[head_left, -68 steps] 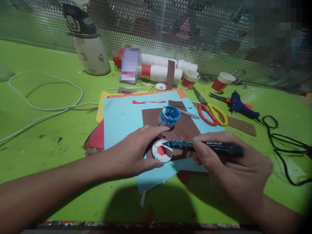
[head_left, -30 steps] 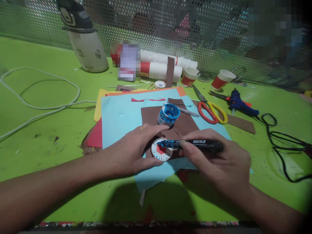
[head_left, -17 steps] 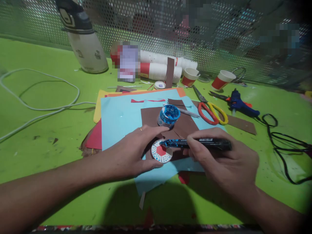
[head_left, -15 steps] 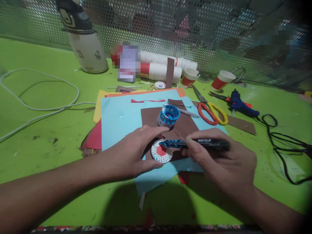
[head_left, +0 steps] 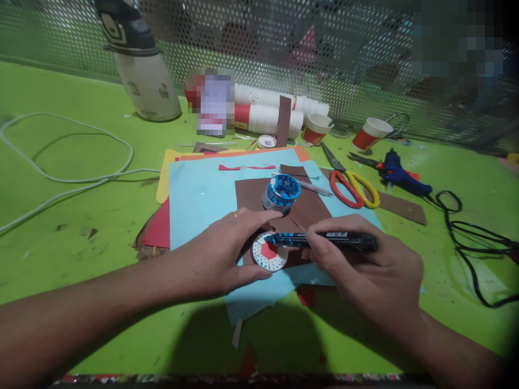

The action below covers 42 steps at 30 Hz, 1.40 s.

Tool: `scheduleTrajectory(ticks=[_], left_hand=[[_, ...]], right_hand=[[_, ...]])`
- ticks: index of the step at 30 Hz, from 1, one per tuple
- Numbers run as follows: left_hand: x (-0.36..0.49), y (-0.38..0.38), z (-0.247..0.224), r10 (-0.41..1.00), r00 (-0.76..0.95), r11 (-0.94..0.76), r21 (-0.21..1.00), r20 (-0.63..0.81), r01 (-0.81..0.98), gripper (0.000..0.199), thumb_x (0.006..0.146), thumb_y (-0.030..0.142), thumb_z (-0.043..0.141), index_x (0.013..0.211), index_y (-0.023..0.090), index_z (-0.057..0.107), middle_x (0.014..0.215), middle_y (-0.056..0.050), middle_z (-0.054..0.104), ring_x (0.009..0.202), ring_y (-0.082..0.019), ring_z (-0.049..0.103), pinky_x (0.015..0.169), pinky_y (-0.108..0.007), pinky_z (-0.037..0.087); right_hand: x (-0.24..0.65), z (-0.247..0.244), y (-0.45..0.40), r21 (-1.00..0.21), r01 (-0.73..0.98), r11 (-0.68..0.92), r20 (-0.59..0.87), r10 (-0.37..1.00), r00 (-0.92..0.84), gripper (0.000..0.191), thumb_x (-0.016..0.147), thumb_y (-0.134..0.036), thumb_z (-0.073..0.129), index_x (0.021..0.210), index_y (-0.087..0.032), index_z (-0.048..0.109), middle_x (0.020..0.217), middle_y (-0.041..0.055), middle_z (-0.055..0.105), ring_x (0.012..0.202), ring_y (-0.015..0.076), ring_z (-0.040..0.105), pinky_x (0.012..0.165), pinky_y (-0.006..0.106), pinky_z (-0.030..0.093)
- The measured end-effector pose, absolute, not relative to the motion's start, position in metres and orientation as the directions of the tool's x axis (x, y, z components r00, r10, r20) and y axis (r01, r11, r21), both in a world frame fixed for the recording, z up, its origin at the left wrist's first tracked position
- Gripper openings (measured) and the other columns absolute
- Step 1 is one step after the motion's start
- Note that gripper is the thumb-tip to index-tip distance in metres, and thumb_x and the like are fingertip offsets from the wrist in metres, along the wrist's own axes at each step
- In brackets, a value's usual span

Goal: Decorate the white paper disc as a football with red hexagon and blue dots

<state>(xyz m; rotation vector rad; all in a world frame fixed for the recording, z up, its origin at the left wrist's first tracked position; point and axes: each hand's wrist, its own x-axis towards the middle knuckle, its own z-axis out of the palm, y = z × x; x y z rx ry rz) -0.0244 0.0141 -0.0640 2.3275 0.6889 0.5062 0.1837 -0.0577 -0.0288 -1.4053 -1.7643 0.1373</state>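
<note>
My left hand (head_left: 239, 246) steadies a round white disc (head_left: 279, 263), thumb at its near edge and fingers round its left side. The disc has a red hexagon in its middle, dark dividing lines and blue dots in the sections. In my right hand (head_left: 365, 265) is a black marker (head_left: 344, 241) spotted with blue paint, lying nearly level. Its tip meets the disc's upper part, above the hexagon. Just beyond my left index finger stands an open jar of blue paint (head_left: 272, 201) on brown paper (head_left: 251, 190).
Light blue sheets (head_left: 190, 200) lie under the work. To the right are scissors (head_left: 346, 189), a blue glue gun (head_left: 401, 175) and a black cord (head_left: 456, 248). Paper cups (head_left: 371, 135), cup stacks (head_left: 267, 119) and a bottle (head_left: 146, 86) stand or lie behind. A white cable (head_left: 73, 181) loops at left.
My right hand and the marker have shifted very slightly to the left, with the tip still at the disc's upper part. My left hand keeps its hold on the disc.
</note>
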Motion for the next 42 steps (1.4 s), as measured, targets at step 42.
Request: scheduleTrajectory(ticks=[42], left_hand=[[-0.0244,0.0141,-0.0636,0.598,0.785,-0.644,0.680,0.163,0.349,0.071,0.082,0.032,0.070,0.142,0.025,0.034,0.135,-0.011,0.052,0.122,-0.027,0.050,0.100,-0.043,0.044]], right_hand=[[0.1823,-0.0219,-0.0631,-0.584,0.737,0.341,0.560,0.827,0.061,0.010,0.082,-0.024,0.069,0.075,-0.025,0.062,0.058,-0.0054,0.063,0.045,0.0100,0.055,0.043,0.023,0.043]])
